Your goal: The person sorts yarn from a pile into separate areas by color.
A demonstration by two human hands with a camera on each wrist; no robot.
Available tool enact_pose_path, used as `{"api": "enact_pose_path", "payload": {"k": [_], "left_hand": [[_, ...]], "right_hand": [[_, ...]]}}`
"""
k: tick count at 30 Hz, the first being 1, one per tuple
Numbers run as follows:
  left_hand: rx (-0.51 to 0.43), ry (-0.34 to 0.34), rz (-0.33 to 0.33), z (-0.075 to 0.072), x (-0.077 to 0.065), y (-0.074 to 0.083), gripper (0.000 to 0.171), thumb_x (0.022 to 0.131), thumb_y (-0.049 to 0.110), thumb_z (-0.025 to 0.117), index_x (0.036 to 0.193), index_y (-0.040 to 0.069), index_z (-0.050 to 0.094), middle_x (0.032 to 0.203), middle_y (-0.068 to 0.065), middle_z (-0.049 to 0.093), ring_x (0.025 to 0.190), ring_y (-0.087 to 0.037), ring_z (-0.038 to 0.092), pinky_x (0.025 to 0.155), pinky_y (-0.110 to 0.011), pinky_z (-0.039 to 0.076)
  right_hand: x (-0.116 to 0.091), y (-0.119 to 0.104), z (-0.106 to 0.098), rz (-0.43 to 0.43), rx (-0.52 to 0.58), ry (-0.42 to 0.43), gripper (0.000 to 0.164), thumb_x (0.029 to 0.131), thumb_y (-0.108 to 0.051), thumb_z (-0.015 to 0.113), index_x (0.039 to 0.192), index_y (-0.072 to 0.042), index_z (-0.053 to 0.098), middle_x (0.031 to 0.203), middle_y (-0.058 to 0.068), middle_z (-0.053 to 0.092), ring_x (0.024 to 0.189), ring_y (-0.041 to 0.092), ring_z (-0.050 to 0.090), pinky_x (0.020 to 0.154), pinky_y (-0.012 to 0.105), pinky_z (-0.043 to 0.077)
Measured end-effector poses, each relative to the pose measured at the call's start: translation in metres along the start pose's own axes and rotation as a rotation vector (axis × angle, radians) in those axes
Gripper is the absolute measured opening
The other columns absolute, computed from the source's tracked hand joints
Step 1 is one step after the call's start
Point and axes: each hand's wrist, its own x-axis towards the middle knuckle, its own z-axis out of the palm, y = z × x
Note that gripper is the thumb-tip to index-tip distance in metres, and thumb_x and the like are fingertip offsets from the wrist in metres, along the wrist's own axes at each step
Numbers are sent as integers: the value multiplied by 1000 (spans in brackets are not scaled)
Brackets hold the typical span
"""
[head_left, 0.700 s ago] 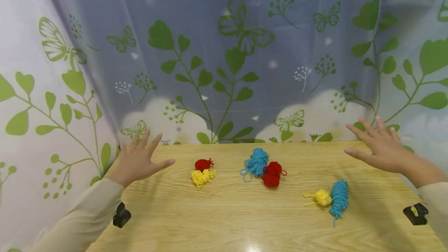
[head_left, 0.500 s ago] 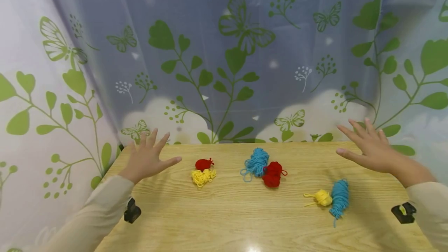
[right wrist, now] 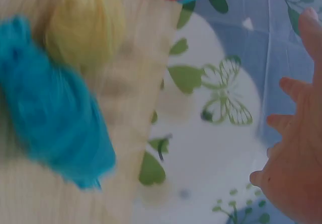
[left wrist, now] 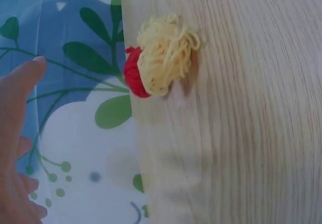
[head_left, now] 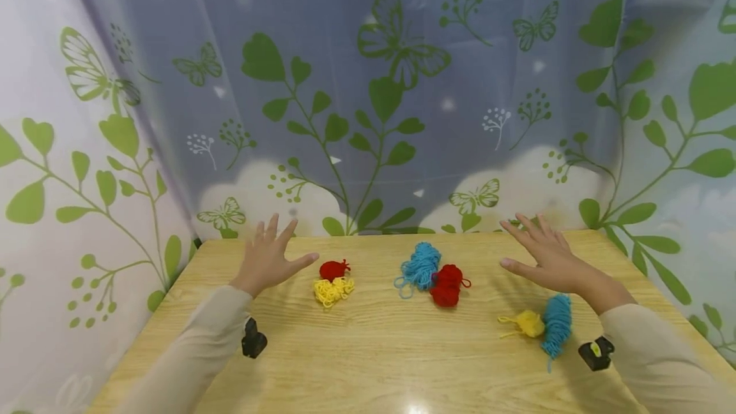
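My left hand point(head_left: 270, 264) is spread above the table's left side, holding nothing, its thumb pointing toward a small red yarn bundle point(head_left: 333, 270). Against that bundle lies a loose yellow yarn tangle point(head_left: 333, 291); the left wrist view shows the yellow yarn point(left wrist: 166, 55) and red yarn point(left wrist: 134, 73) side by side. My right hand point(head_left: 554, 260), also spread and holding nothing, is over the right side. Just below it in the head view are a blue yarn skein point(head_left: 557, 324) and a yellow yarn ball point(head_left: 529, 323). Mid-table, another blue skein point(head_left: 422, 266) touches a red yarn bundle point(head_left: 448, 286).
The wooden table point(head_left: 368, 363) meets a printed curtain point(head_left: 322, 114) along its back edge, and curtain also hangs at both sides. Black wrist cameras sit under the left sleeve point(head_left: 201, 337) and the right sleeve point(head_left: 650, 350).
Both hands have moved inward, the left one rightward toward the red and yellow yarn, the right one leftward over the blue skein. The yarn has stayed in place.
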Motion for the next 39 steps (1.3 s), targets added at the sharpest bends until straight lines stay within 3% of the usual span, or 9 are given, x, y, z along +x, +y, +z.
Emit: {"api": "enact_pose_path", "payload": {"k": [4, 11, 18, 23, 30, 35, 39], "left_hand": [[-71, 6, -3, 17, 7, 8, 88, 86, 60, 59, 152, 11, 28, 155, -29, 13, 137, -57, 12, 101, -74, 20], [-135, 8, -9, 49, 13, 11, 86, 86, 54, 62, 151, 8, 31, 153, -31, 18, 136, -58, 15, 103, -70, 24], [-225, -68, -47, 70, 17, 13, 88, 86, 56, 62, 152, 7, 28, 155, -28, 12, 139, -55, 11, 105, -68, 22], [-306, -92, -70, 81, 17, 15, 89, 87, 49, 65, 151, 2, 26, 155, -29, 13, 139, -53, 10, 106, -67, 22], [-412, -79, -103, 94, 20, 16, 85, 85, 41, 71, 147, -4, 33, 148, -26, 35, 135, -44, 33, 107, -55, 32], [-454, -65, -130, 100, 21, 17, 75, 85, 38, 73, 140, -4, 45, 131, -25, 55, 113, -39, 57, 92, -48, 49], [-479, -57, -146, 102, 22, 19, 67, 85, 34, 74, 135, -4, 52, 123, -24, 60, 103, -35, 63, 83, -43, 54]], "right_hand": [[5, -4, 19, -7, 36, -2, 76, 95, -44, 57, 155, -18, 18, 158, 25, 4, 140, 50, -14, 101, 75, -5], [14, -10, 62, -22, 130, -32, 76, 94, -43, 58, 152, -7, 25, 155, 29, 11, 138, 57, -6, 98, 79, 5], [19, -15, 96, 2, 244, -72, 81, 92, -42, 61, 152, -4, 23, 155, 29, 9, 138, 56, -7, 98, 79, 6], [22, -20, 111, 23, 316, -111, 89, 90, -47, 63, 154, -9, 17, 157, 25, 3, 140, 52, -10, 102, 74, 10], [31, -24, 122, 26, 375, -106, 95, 87, -45, 68, 154, -6, 14, 156, 27, 4, 141, 50, 2, 106, 65, 23], [36, -27, 126, -3, 342, -61, 98, 84, -43, 72, 151, 4, 19, 152, 30, 18, 138, 49, 19, 105, 63, 27], [40, -31, 128, 12, 326, -37, 97, 82, -40, 74, 148, 8, 22, 149, 30, 28, 134, 50, 29, 104, 62, 31]]}}
